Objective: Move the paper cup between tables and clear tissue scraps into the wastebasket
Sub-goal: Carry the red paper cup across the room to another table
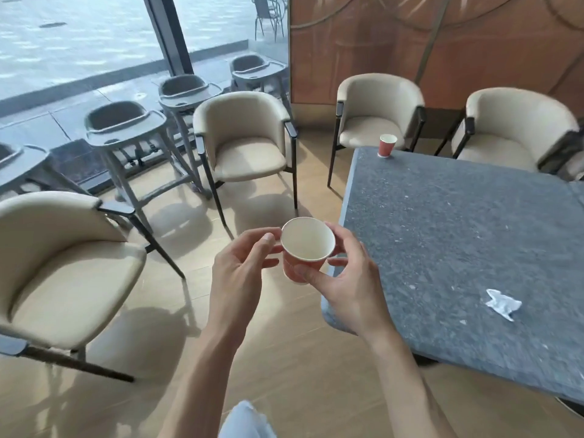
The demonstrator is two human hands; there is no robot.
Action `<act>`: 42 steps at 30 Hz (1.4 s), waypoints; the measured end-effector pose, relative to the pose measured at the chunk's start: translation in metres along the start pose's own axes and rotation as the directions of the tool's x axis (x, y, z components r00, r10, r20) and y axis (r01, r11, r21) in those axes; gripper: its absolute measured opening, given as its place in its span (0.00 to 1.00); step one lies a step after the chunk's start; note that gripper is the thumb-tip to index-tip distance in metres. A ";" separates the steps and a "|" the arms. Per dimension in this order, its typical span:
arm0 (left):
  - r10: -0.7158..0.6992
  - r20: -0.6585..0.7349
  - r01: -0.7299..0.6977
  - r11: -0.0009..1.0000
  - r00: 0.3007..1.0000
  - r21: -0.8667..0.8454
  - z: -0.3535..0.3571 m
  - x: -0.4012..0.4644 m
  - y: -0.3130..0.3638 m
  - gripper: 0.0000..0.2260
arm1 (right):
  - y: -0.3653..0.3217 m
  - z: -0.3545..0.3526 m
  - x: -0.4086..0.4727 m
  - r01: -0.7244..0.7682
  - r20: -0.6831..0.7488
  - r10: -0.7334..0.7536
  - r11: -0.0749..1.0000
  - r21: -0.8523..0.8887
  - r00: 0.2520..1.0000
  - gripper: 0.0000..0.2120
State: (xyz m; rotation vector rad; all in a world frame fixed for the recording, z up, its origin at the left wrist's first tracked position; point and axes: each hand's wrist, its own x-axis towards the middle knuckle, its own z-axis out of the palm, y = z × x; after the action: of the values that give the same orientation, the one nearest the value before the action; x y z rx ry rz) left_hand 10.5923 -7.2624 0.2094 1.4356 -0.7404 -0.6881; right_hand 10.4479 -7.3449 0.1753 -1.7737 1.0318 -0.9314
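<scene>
An empty red paper cup point(306, 245) with a white inside is held upright in the air, left of the grey stone table point(458, 248). My right hand point(344, 279) grips its side with thumb and fingers curled round it. My left hand point(243, 267) is at the cup's left, its fingertips touching the rim and wall. A second red paper cup point(387, 145) stands at the table's far left corner. A crumpled white tissue scrap point(502, 303) lies on the table near its front right. No wastebasket is in view.
Beige armchairs surround the table: one at near left point(63, 263), one ahead point(246, 143), two behind the table point(376, 112) point(518, 128). Grey high chairs point(126, 128) line the window. The floor below the hands is light wood.
</scene>
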 end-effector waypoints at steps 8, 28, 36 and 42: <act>-0.063 0.155 0.065 0.998 0.986 -0.008 0.019 0.173 -0.037 0.11 | 0.040 0.041 0.144 -0.109 -0.094 0.104 0.993 -0.045 0.990 0.46; -0.121 0.527 0.100 0.993 0.841 0.069 0.150 0.561 -0.047 0.06 | 0.099 0.046 0.476 -0.284 -0.435 0.242 0.958 -0.034 0.867 0.38; -0.159 0.582 0.091 0.985 0.798 0.145 0.291 0.671 -0.068 0.07 | 0.177 -0.027 0.603 -0.280 -0.481 0.245 0.960 -0.001 0.842 0.34; -0.194 0.681 0.028 0.969 0.706 0.247 0.378 0.715 -0.087 0.07 | 0.224 -0.078 0.645 -0.388 -0.518 0.347 0.921 0.031 0.782 0.39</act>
State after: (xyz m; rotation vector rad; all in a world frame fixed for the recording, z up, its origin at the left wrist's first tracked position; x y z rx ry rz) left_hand 10.7288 -8.0613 0.1469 1.4133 -1.3676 -1.3254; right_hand 10.5639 -8.0193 0.1099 -1.3190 1.7102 -1.1501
